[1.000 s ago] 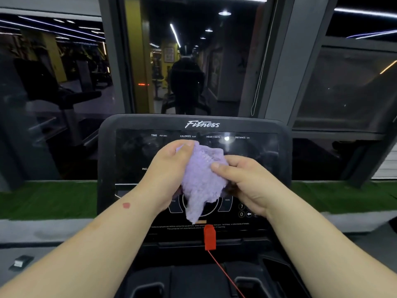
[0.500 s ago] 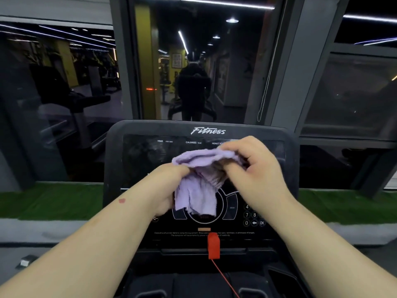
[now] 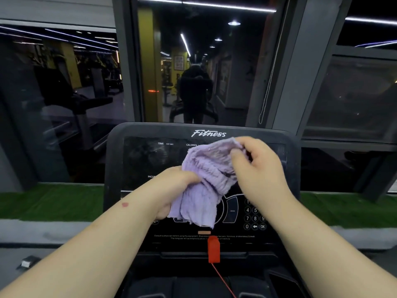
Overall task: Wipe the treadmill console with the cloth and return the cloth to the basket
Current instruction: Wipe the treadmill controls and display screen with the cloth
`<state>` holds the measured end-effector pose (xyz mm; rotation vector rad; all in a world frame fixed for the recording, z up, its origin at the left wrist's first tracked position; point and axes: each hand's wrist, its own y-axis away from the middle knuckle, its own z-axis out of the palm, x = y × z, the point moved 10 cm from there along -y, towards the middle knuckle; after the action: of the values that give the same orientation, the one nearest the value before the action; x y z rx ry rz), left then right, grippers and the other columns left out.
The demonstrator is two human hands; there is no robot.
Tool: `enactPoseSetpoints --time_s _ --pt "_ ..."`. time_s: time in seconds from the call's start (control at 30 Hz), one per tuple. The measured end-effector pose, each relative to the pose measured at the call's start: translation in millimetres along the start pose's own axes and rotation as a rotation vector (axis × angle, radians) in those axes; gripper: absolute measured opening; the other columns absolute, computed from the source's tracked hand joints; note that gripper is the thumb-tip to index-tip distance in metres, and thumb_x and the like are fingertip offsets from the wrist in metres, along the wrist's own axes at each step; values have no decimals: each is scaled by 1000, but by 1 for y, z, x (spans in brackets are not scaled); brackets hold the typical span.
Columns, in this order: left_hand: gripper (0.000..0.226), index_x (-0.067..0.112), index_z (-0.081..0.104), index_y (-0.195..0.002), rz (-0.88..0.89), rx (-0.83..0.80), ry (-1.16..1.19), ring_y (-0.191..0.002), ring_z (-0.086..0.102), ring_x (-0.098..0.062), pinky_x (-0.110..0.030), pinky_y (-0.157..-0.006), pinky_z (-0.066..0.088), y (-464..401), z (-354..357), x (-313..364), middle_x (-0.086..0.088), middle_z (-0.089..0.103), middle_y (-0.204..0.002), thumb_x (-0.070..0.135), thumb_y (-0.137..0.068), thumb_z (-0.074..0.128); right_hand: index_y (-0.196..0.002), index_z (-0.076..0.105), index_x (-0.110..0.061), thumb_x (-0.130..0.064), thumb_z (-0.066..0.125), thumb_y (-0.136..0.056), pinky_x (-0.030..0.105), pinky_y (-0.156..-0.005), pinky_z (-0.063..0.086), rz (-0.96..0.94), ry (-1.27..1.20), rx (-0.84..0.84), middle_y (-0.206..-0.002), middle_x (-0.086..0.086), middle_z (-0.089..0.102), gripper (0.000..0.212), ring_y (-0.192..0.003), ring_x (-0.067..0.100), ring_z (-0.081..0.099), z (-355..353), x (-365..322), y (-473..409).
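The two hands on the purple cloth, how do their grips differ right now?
The left hand grips the cloth low, at its bunched middle; the right hand pinches its upper edge, higher against the console. The left hand shows its back, the right its thumb. Both hold the same cloth.

place: a gym
machine: treadmill console (image 3: 137, 168) marked "fitness", with time and calories readouts, a number keypad (image 3: 255, 218)
surroundings: exercise machine (image 3: 86, 104) reflected in the window, green turf strip (image 3: 49, 203)

Dark glass windows (image 3: 204, 61) reflect ceiling strip lights (image 3: 206, 4) above green turf (image 3: 49, 203).
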<state>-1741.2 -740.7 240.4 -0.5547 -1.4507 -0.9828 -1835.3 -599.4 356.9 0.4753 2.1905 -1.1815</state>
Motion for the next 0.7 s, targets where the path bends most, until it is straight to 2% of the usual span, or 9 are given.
enactPoseSetpoints --time_s 0.07,0.13,0.27,0.37,0.47,0.57,0.63,0.7 --pt "23 4 71 -116 62 -84 -120 -104 74 -33 -50 -100 55 6 11 5 -18 76 -109 -1 -95 64 -98 70 -34 -17 51 -98 10 -66 40 47 -30 -15 -88 -13 67 25 -82 0 59 -1 2 -14" --pt "28 9 73 -116 95 -137 -188 -106 73 -31 -48 -99 55 7 17 6 -13 77 -111 2 -89 75 -101 68 -36 -22 52 -100 14 -72 44 53 -14 -41 -93 -18 68 21 -87 -4 61 2 3 -24" --pt "29 15 75 -107 135 -47 -421 -98 76 -25 -50 -98 57 4 -1 6 -4 79 -102 12 -79 85 -115 65 -37 -20 56 -98 27 -91 49 0 114 -10 -106 -22 64 25 -103 -2 58 2 5 -35" --pt "27 12 75 -107 76 -87 -462 -99 75 -27 -49 -98 57 4 -4 -4 -7 79 -103 9 -82 84 -119 64 -33 -18 56 -99 31 -92 50 -114 188 31 -107 -17 62 27 -103 4 56 6 -3 -31" --pt "24 5 73 -112 -5 18 -216 -102 74 -32 -52 -100 55 -3 -15 -12 -15 78 -104 7 -88 77 -121 66 -20 -10 58 -97 36 -88 48 -373 319 82 -106 -4 64 27 -100 19 59 11 -28 -14" --pt "28 -4 72 -117 -107 74 138 -103 74 -34 -51 -103 53 -6 -18 -17 -21 75 -108 9 -94 64 -120 69 -7 -2 62 -89 32 -89 45 -628 377 42 -101 5 67 32 -95 26 59 23 -51 14" --pt "33 -7 77 -100 -141 49 289 -94 76 -35 -50 -96 53 -3 -17 -14 -23 75 -105 9 -100 48 -116 70 -3 2 60 -87 34 -88 47 -724 370 -18 -98 8 67 31 -92 29 60 33 -57 34" --pt "35 -3 75 -104 -152 19 313 -98 75 -36 -51 -100 52 0 -17 -11 -22 74 -111 14 -98 45 -113 71 -3 2 57 -88 37 -86 50 -749 361 -86 -98 8 67 29 -93 29 62 42 -52 48"
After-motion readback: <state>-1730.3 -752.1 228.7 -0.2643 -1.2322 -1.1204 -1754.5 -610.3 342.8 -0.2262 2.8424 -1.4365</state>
